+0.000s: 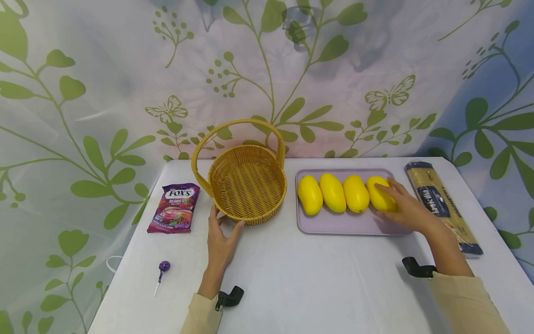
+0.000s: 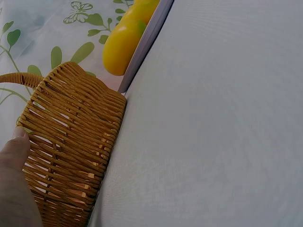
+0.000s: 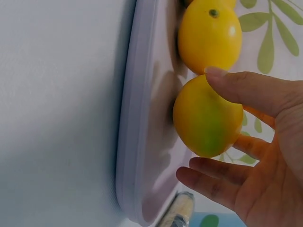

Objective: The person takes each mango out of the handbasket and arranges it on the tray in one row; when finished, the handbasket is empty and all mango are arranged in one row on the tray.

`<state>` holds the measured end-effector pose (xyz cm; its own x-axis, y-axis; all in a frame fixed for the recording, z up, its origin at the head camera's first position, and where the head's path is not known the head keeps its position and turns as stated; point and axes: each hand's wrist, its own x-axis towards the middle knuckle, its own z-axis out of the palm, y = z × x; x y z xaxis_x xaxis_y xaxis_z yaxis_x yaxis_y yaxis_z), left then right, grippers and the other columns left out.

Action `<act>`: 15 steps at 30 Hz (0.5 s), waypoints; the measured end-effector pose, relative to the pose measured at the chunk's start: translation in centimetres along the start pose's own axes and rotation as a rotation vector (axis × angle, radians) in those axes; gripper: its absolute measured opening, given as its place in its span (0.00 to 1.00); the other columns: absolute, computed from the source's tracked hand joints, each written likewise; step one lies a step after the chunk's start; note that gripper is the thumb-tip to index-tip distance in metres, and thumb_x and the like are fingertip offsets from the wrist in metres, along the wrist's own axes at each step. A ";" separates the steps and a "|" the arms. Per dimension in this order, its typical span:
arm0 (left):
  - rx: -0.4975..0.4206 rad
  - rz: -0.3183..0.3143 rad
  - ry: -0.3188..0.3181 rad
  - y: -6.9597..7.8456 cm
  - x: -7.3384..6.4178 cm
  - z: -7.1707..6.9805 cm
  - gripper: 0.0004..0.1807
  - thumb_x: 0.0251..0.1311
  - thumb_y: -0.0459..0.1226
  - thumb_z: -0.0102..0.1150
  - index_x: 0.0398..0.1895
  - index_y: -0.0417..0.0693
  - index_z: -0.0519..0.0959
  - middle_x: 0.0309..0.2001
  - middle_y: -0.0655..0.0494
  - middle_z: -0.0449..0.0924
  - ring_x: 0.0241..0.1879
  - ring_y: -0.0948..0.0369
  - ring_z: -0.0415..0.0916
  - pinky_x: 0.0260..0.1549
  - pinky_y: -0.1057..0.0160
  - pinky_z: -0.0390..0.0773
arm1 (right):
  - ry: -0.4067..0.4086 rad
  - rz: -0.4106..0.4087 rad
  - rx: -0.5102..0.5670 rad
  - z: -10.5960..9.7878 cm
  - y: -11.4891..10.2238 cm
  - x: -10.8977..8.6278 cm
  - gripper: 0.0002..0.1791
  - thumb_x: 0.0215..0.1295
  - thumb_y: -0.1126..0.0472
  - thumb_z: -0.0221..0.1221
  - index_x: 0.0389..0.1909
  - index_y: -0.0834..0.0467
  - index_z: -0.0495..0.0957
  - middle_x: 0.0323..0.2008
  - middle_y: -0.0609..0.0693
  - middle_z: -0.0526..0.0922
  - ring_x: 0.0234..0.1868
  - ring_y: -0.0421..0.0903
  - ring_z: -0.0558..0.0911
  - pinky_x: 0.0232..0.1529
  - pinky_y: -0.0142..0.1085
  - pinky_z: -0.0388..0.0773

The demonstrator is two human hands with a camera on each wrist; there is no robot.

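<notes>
Four-sided and lilac, a tray [image 1: 354, 226] holds several yellow mangoes [image 1: 333, 192] in a row. My right hand [image 1: 406, 206] grips the rightmost mango [image 3: 208, 116], thumb on its near side and fingers round the other. In the right wrist view this mango shows a greenish patch and hangs close by its neighbour. A round wicker basket [image 1: 246, 185] with a tall handle stands left of the tray, nothing inside. My left hand [image 1: 221, 243] holds its front left wall, thumb [image 2: 18, 142] at the rim in the left wrist view; the other fingers are hidden there.
A purple candy bag [image 1: 175, 208] lies left of the basket, and a wrapped lollipop [image 1: 164, 267] lies nearer the front. Beyond the tray's right end is a long tan-and-navy packet [image 1: 442, 206]. Behind the white table [image 1: 317, 278] hangs a leaf-patterned curtain [image 1: 258, 69].
</notes>
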<state>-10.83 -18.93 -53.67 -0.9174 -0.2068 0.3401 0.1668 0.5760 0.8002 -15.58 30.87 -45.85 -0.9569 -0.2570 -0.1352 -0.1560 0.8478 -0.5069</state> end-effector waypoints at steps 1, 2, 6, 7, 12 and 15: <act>-0.003 0.002 0.000 0.0 0.0 0.0 0.52 0.59 0.50 0.67 0.79 0.59 0.44 0.71 0.49 0.60 0.60 0.45 0.72 0.61 0.44 0.70 | -0.002 -0.001 -0.006 0.0 0.0 0.0 0.42 0.61 0.58 0.65 0.74 0.58 0.56 0.76 0.68 0.38 0.67 0.79 0.53 0.61 0.74 0.54; -0.006 0.003 -0.001 0.0 0.0 0.0 0.52 0.59 0.50 0.67 0.79 0.59 0.44 0.72 0.49 0.60 0.60 0.46 0.72 0.61 0.45 0.70 | -0.003 0.000 -0.010 0.1 0.0 0.0 0.42 0.61 0.58 0.64 0.74 0.57 0.56 0.76 0.68 0.38 0.67 0.79 0.54 0.61 0.74 0.55; -0.015 0.000 0.001 0.0 -0.1 0.0 0.52 0.58 0.50 0.67 0.79 0.60 0.44 0.72 0.51 0.59 0.62 0.48 0.70 0.61 0.45 0.70 | -0.001 -0.013 -0.022 0.2 0.1 -0.1 0.43 0.61 0.58 0.64 0.75 0.56 0.55 0.76 0.67 0.38 0.67 0.78 0.55 0.61 0.73 0.55; -0.020 0.001 0.001 0.0 -0.2 0.0 0.52 0.58 0.50 0.67 0.79 0.60 0.44 0.73 0.50 0.59 0.62 0.48 0.70 0.61 0.45 0.69 | 0.003 -0.016 -0.025 0.2 0.2 -0.1 0.43 0.61 0.58 0.64 0.75 0.56 0.55 0.76 0.67 0.38 0.67 0.79 0.55 0.61 0.73 0.56; -0.031 0.013 -0.004 0.4 0.0 0.0 0.52 0.58 0.49 0.67 0.79 0.57 0.44 0.72 0.48 0.60 0.62 0.48 0.70 0.61 0.44 0.69 | 0.034 -0.021 -0.035 -0.1 0.2 -0.6 0.44 0.61 0.58 0.65 0.76 0.55 0.54 0.77 0.66 0.36 0.66 0.79 0.56 0.59 0.73 0.57; -0.028 -0.013 -0.023 0.7 0.1 -0.2 0.52 0.59 0.50 0.66 0.79 0.58 0.44 0.71 0.49 0.60 0.63 0.50 0.69 0.62 0.45 0.69 | 0.053 -0.016 -0.048 -0.2 -0.2 -1.2 0.45 0.62 0.57 0.65 0.76 0.53 0.54 0.78 0.63 0.34 0.66 0.79 0.56 0.58 0.74 0.58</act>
<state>-10.71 -18.72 -52.93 -0.9276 -0.1960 0.3180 0.1640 0.5512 0.8181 -14.46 31.06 -45.41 -0.9657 -0.2465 -0.0819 -0.1813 0.8655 -0.4670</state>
